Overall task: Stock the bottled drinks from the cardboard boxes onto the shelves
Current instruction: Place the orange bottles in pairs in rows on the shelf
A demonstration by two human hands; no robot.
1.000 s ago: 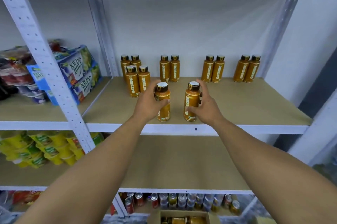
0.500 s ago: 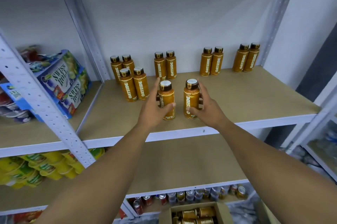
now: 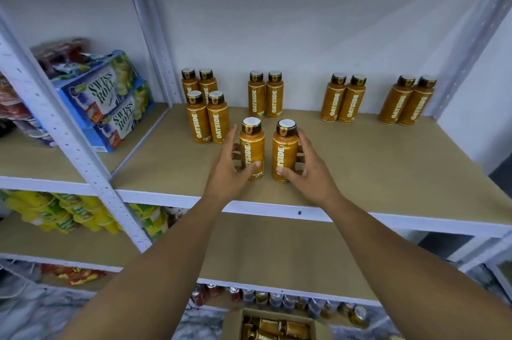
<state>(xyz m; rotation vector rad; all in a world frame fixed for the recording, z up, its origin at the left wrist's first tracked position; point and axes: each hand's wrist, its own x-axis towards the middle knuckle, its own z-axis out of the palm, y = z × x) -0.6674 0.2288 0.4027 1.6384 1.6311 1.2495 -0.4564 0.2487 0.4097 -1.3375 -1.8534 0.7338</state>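
- Left hand [image 3: 231,170] wrapped the left bottle [image 3: 252,150]: thumb across the lower front of the label, fingers curled round its far left side.
- Right hand [image 3: 307,170] mirrored that on the right bottle [image 3: 285,154]: thumb low on the front, fingers curled round the right side.
- Both bottles were upright, white-topped caps up, bases on the shelf [image 3: 374,173], side by side with a narrow gap between them, near the front edge and about mid-width.
- Just left of and behind the left hand: a four-bottle cluster [image 3: 198,120], two rows of two, upright.
- Directly behind the held bottles, at the back wall: the centre pair [image 3: 265,95], touching each other.
- Further right along the back: another pair [image 3: 333,98], then the far-right pair [image 3: 396,102] by the corner post. All had the same orange OATSIDE labels.
- Next bay to the left, past the perforated upright [image 3: 69,140]: stacked blue Swiss Roll boxes [image 3: 110,107] on the same level.
- One level down on that side: yellow packs [image 3: 69,212].
- Lowest visible shelf held a row of cans [image 3: 277,298], too blurred to read.
- Bottom edge of the view: an open cardboard box [image 3: 318,324] with more orange bottles lying in it.
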